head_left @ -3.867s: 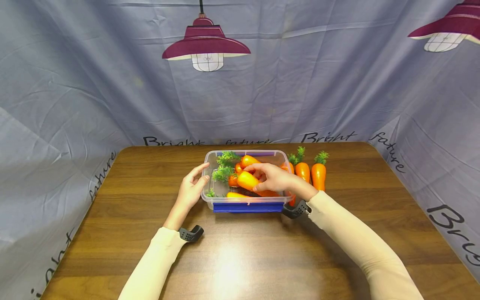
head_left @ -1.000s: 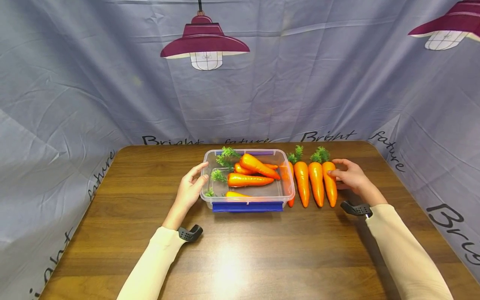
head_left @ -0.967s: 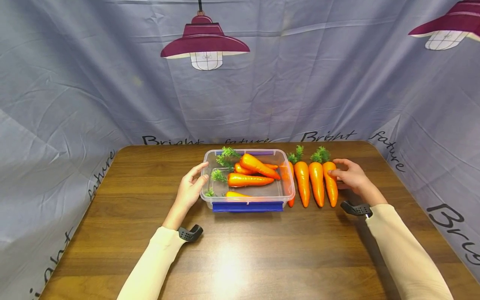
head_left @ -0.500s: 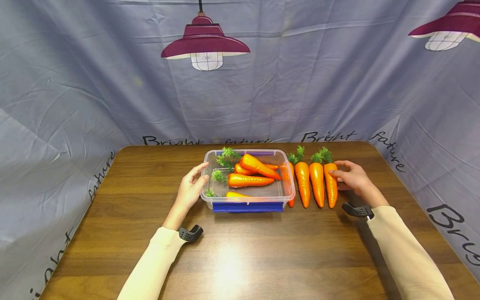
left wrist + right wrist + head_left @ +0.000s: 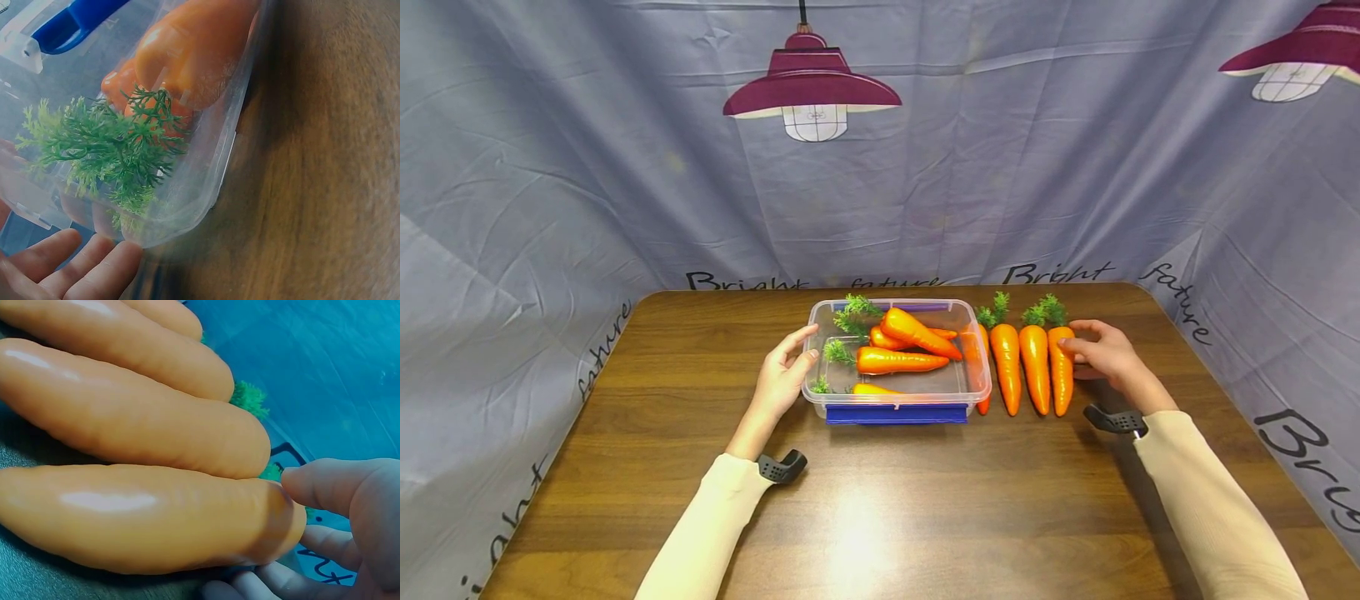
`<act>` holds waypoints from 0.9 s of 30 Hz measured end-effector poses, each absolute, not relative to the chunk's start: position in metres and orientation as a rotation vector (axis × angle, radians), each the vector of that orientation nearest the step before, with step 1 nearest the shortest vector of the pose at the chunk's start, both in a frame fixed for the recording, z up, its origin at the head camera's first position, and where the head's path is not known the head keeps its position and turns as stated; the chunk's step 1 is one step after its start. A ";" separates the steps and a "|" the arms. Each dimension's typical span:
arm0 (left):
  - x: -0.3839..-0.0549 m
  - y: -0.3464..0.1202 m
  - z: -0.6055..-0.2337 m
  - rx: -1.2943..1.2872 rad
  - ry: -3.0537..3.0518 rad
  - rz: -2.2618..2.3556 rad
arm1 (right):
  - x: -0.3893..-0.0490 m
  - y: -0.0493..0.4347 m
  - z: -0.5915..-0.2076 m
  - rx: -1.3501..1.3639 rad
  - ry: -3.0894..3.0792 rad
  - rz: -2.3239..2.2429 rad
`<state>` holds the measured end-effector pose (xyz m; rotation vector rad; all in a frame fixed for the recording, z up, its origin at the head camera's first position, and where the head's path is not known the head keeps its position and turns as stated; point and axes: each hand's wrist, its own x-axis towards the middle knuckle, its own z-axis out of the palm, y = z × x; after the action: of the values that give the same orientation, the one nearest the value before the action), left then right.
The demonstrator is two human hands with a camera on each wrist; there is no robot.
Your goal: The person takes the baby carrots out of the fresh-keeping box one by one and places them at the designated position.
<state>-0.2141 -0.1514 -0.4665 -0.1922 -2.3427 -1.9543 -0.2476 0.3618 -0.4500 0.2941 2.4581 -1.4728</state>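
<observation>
A clear plastic box (image 5: 895, 414) with blue latches holds several orange carrots (image 5: 901, 360) with green tops. My left hand (image 5: 780, 379) rests against its left side, fingertips at the wall and thumb by the rim. In the left wrist view, the straight fingers (image 5: 103, 269) touch the outside of the clear wall. Right of the box, several carrots lie in a row with tips toward me. My right hand (image 5: 1105, 350) pinches the thick end of the outermost carrot (image 5: 144, 515), thumb above and fingers along its far side. Its green top is mostly hidden.
Beside the held carrot lie more carrots, one (image 5: 1035, 371) close to it and another (image 5: 1006, 371) nearer the box. The row's leftmost carrot (image 5: 982, 408) is partly behind the box's right wall. Everything stands on a wooden table (image 5: 970, 508) before a grey curtain (image 5: 880, 208).
Since the oldest frame, my right hand has carried one carrot out of the box to the row's right end. Lately that carrot has only turned slightly. The left hand stays put.
</observation>
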 end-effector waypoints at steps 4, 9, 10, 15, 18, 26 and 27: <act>-0.214 -0.151 -0.466 -0.189 -2.345 -1.958 | -0.246 0.363 -0.448 0.291 2.489 -1.478; -0.214 -0.151 -0.466 -0.177 -2.355 -1.959 | -0.248 0.366 -0.441 0.324 2.535 -1.532; -0.214 -0.151 -0.466 -0.177 -2.353 -1.961 | -0.248 0.366 -0.439 0.323 2.538 -1.542; -0.214 -0.151 -0.466 -0.186 -2.356 -1.955 | -0.250 0.364 -0.425 0.254 2.551 -1.573; -0.214 -0.152 -0.466 -0.191 -2.363 -1.945 | -0.250 0.359 -0.417 0.211 2.559 -1.583; -0.214 -0.152 -0.467 -0.186 -2.352 -1.952 | -0.257 0.331 -0.394 0.075 2.604 -1.457; -0.214 -0.152 -0.467 -0.192 -2.350 -1.950 | -0.258 0.326 -0.390 0.053 2.607 -1.440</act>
<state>-0.2143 -0.1520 -0.4668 -0.1918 -2.3498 -1.9503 -0.2579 0.3261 -0.3901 0.0525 2.6072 -1.4397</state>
